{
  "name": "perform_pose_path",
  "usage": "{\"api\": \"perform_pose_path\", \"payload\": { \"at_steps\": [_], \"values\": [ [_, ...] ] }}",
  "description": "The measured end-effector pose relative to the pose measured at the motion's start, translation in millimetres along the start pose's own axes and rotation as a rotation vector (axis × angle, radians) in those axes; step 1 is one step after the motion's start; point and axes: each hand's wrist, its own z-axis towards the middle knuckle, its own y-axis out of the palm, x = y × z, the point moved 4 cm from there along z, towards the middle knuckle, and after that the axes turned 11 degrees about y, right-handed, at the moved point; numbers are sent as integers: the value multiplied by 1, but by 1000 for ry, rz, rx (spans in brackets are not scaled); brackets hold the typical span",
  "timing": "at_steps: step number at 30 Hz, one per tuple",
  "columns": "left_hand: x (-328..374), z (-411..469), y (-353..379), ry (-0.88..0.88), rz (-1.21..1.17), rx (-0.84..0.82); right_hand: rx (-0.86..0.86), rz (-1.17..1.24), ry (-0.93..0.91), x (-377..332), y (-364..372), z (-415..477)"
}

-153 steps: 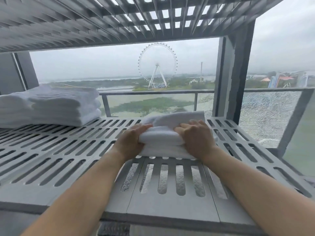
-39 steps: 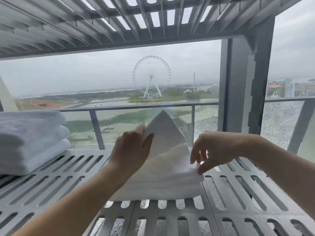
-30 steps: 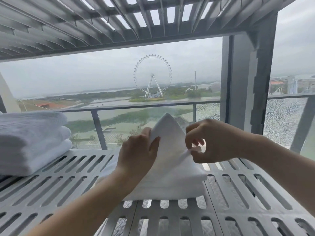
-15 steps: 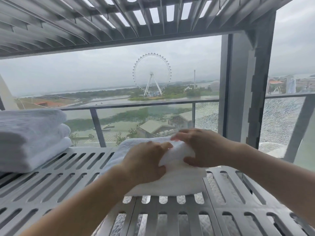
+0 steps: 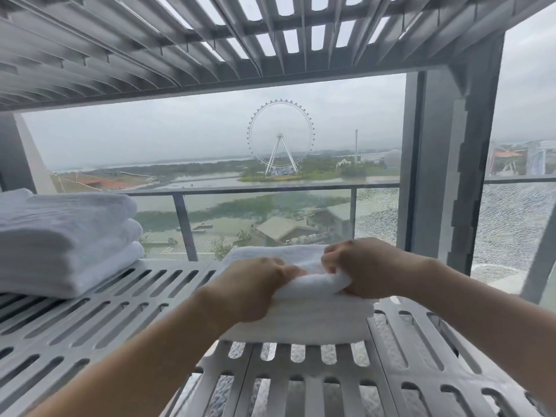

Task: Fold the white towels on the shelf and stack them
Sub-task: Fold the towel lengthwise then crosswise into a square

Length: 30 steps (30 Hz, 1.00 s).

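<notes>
Both hands, left hand [image 5: 255,288] and right hand [image 5: 365,270], grip folded towel [image 5: 304,314] on shelf [image 5: 90,320]; uneven pull could undo the fold.

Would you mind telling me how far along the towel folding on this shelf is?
Done: a stack of folded white towels sits at the left of the slotted grey shelf. In hand: the left hand and right hand grip another folded white towel mid-shelf. Left: probably placing it on that stack; no unfolded towels show.
</notes>
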Motion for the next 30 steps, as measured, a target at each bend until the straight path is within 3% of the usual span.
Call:
{"api": "perform_pose_path", "payload": {
  "at_steps": [5, 8, 10, 14, 17, 23, 27, 30],
  "values": [
    [-18, -9, -9, -33, -174, -72, -58, 3, 21, -11, -13, -2],
    [-28, -20, -7, -53, -205, -12, -9, 20, 27, -12, -22, -2],
    [-34, -36, -2, -49, -209, 107, -38, -3, 79, -11, -25, -1],
    [-49, -80, 5, -97, -219, 524, -167, -98, 142, -19, -22, 0],
    [-50, -96, 9, -95, -342, 627, -184, -62, 148, -34, -28, 2],
    [-46, -96, 11, -77, -342, 581, 2, 77, 50, -74, -14, 14],
    [-47, -100, 8, -39, -270, 646, 302, 25, 69, -70, -14, 16],
    [-45, -101, 9, 9, -155, 655, 174, 137, 16, -66, -7, 15]
  ]
}}
